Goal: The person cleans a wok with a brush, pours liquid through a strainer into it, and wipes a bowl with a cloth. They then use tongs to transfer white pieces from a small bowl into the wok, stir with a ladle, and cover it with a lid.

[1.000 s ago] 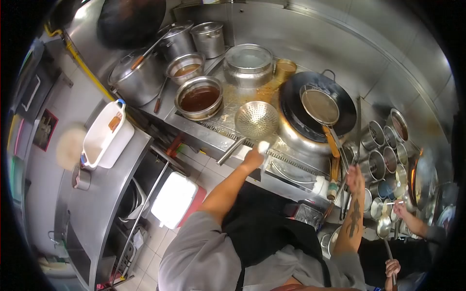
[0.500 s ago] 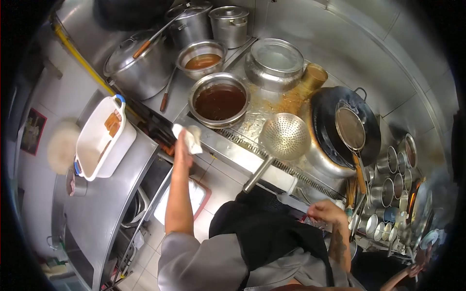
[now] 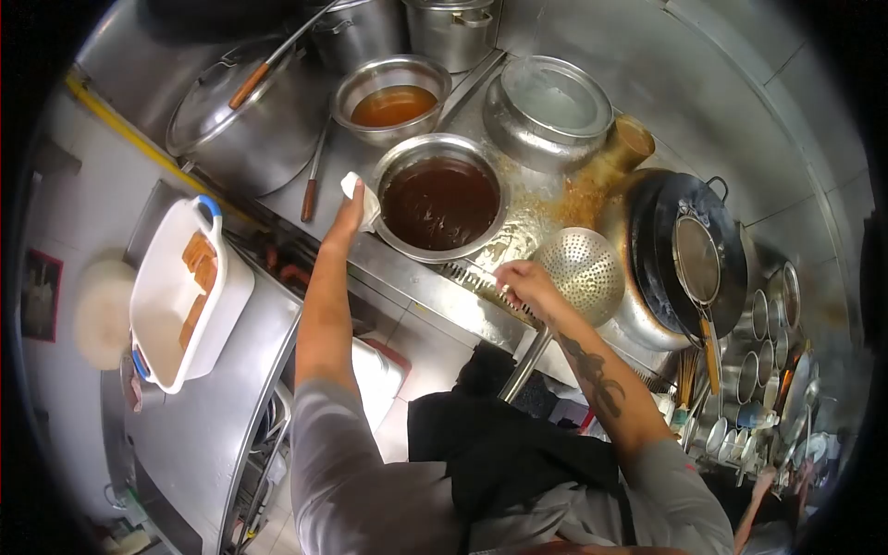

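Left hand: now at the near-left rim of the sauce bowl, up from the counter's front edge a moment ago. Fingers [image 3: 354, 202] closed on a white cloth [image 3: 370, 211]; cloth-to-rim contact unclear.
Right hand [image 3: 529, 283]: was low by the apron, now reached in between bowl and perforated ladle. Fingers partly curled; can't tell if they grip anything.
Sauce bowl [image 3: 435, 255]: on the stove counter [image 3: 439, 305], round, shiny metal, dark brown glossy liquid.
Perforated ladle [image 3: 581, 273]: round, dimpled with holes, metal tube handle under the right forearm.
Smaller bowl [image 3: 388, 137]: behind sauce bowl, steel, orange-brown liquid.
Wok [image 3: 733, 277]: black metal, mesh skimmer [image 3: 697, 261] lying in it, wooden handle.
Tub [image 3: 222, 319]: smooth white, blue grips, brown pieces [image 3: 200, 261] inside.
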Demonstrator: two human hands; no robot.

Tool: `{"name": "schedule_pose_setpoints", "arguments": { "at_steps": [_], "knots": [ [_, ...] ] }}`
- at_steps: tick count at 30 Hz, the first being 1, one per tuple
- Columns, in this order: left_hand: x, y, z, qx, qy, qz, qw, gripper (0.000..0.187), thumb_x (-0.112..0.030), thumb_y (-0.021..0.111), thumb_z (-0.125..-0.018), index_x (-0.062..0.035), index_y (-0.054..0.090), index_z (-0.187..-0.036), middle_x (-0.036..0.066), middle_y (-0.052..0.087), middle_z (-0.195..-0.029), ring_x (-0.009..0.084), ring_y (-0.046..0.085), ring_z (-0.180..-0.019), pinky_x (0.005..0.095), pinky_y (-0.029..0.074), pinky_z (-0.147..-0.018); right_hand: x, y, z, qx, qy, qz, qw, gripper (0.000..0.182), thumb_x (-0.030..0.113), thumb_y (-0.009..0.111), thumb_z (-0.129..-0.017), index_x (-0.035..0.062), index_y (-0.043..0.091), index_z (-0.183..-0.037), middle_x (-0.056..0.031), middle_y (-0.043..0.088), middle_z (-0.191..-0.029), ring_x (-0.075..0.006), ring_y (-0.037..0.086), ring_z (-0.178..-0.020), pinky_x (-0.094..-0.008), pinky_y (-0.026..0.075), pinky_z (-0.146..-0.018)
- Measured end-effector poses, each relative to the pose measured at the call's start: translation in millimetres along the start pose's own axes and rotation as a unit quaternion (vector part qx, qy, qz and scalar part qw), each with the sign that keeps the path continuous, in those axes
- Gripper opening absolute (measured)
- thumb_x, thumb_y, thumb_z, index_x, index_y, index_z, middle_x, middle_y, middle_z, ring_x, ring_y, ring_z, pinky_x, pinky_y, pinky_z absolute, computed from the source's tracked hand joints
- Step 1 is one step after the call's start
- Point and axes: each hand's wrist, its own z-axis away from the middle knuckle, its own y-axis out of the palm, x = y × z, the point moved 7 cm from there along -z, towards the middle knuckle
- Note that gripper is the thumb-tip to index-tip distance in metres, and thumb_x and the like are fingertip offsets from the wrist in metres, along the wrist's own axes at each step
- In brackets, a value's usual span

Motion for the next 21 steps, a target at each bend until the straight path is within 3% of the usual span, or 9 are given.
{"name": "schedule_pose_setpoints", "arguments": {
  "at_steps": [4, 7, 10, 15, 21],
  "knots": [
    [-23, 14, -3, 0.056, 0.077, -0.023, 0.995, 0.059, -0.045, 0.054, -0.088, 0.0029, 0.05, -0.123, 0.013, 0.06, -0.111, 0.0211, 0.057, -0.101, 0.033, 0.043, -0.088, -13, 6, -32, -0.042, 0.039, -0.042, 0.997, 0.016, 0.016, 0.054, -0.088, 0.0013, 0.061, -0.086, -0.0032, 0.058, -0.074, -0.0079, 0.048, -0.05, -0.0219, 0.037, -0.04],
    [-5, 15, -16, 0.13, -0.036, -0.053, 0.989, 0.055, -0.034, 0.065, -0.083, 0.0017, 0.05, -0.123, 0.013, 0.06, -0.112, 0.0191, 0.059, -0.098, 0.0325, 0.046, -0.083, -17, 10, -46, -0.069, 0.04, -0.093, 0.992, 0.016, 0.016, 0.054, -0.089, 0.0019, 0.061, -0.086, -0.0034, 0.059, -0.074, -0.0082, 0.048, -0.05, -0.022, 0.038, -0.041],
    [0, 14, -17, 0.126, -0.062, 0.026, 0.99, 0.044, -0.025, 0.071, -0.078, 0.0011, 0.058, -0.111, 0.01, 0.064, -0.098, 0.0176, 0.061, -0.086, 0.0312, 0.047, -0.075, -17, 10, -57, -0.083, 0.031, -0.118, 0.989, 0.015, 0.016, 0.055, -0.089, 0.0029, 0.06, -0.084, -0.0037, 0.059, -0.074, -0.0087, 0.048, -0.05, -0.0229, 0.038, -0.041],
    [-3, 18, -7, 0.098, 0.009, 0.036, 0.994, 0.04, -0.015, 0.068, -0.075, 0.0007, 0.057, -0.109, 0.009, 0.063, -0.096, 0.0178, 0.06, -0.084, 0.0306, 0.047, -0.074, -18, 5, -69, -0.075, 0.052, -0.146, 0.985, 0.014, 0.013, 0.059, -0.087, 0.0037, 0.057, -0.077, -0.0032, 0.058, -0.07, -0.0094, 0.048, -0.051, -0.0248, 0.039, -0.042],
    [-10, 20, 5, 0.049, 0.043, 0.037, 0.997, 0.038, -0.01, 0.065, -0.072, 0.0007, 0.055, -0.107, 0.009, 0.062, -0.094, 0.0174, 0.059, -0.083, 0.0299, 0.047, -0.074, -19, -10, -69, -0.097, -0.003, -0.117, 0.988, 0.015, 0.012, 0.061, -0.086, 0.0041, 0.055, -0.074, -0.0022, 0.054, -0.064, -0.0093, 0.046, -0.049, -0.0245, 0.038, -0.043]
  ]
}}
